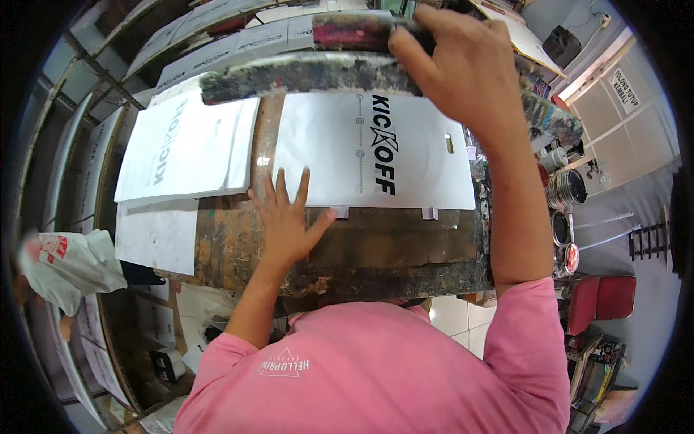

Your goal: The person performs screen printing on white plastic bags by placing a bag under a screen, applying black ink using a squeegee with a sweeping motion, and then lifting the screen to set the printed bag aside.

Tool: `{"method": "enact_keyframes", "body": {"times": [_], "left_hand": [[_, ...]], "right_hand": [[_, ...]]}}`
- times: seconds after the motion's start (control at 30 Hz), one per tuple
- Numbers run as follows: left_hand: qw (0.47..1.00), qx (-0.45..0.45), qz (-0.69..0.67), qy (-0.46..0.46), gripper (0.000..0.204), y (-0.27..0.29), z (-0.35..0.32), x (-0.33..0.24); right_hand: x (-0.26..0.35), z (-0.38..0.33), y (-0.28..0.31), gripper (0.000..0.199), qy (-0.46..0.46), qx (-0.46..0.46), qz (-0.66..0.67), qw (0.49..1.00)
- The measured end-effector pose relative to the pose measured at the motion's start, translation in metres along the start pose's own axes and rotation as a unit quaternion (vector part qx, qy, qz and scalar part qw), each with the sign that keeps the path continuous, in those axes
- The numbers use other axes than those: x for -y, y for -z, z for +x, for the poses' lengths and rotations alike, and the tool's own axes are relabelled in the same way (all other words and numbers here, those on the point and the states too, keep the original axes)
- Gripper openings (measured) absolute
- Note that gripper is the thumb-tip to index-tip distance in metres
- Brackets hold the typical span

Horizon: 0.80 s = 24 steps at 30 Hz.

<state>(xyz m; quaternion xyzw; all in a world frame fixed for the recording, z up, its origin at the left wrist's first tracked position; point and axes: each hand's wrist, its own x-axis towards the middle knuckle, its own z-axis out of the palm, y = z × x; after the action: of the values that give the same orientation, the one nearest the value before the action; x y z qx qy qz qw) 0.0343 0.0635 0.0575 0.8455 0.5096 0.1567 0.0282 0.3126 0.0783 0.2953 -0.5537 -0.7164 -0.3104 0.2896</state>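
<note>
Head view: right hand (463, 61) was clamped over the near edge of a paint-crusted screen frame (303, 72), raised and tilted above the far side of the stained worktable (376, 249). Left hand (285, 217) lay flat on the table, fingers spread apart, fingertips touching the near-left corner of a white plastic bag (347, 155) with black lettering, which lay flat mid-table under the frame. Stack of matching white bags (181, 148) sat just left of it. Paint cans (567, 188) stood right of the table, a red stool (603, 300) nearer on the right
</note>
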Motion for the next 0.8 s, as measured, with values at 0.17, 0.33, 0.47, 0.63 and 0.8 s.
{"method": "enact_keyframes", "body": {"times": [0.17, 0.33, 0.47, 0.63, 0.8], "left_hand": [[0.995, 0.055, 0.079, 0.019, 0.105, -0.059, -0.032, 0.01], [0.995, 0.066, 0.054, 0.043, 0.107, -0.045, -0.013, 0.001], [0.989, -0.039, -0.138, 0.043, 0.069, -0.017, 0.04, -0.015], [0.952, -0.216, -0.212, 0.047, 0.027, 0.013, 0.095, -0.033], [0.889, -0.278, -0.332, 0.149, 0.029, 0.037, 0.073, -0.011]], "right_hand": [[0.01, 0.04, 0.022, 0.045, -0.155, 0.088, 0.03, 0.984], [0.018, 0.066, 0.028, 0.048, -0.162, 0.049, 0.097, 0.981], [0.009, 0.083, 0.027, 0.051, -0.268, 0.125, 0.1, 0.95], [-0.005, 0.07, 0.003, 0.05, -0.146, 0.026, 0.142, 0.979], [-0.038, 0.057, -0.01, 0.047, -0.065, 0.015, 0.071, 0.995]]}}
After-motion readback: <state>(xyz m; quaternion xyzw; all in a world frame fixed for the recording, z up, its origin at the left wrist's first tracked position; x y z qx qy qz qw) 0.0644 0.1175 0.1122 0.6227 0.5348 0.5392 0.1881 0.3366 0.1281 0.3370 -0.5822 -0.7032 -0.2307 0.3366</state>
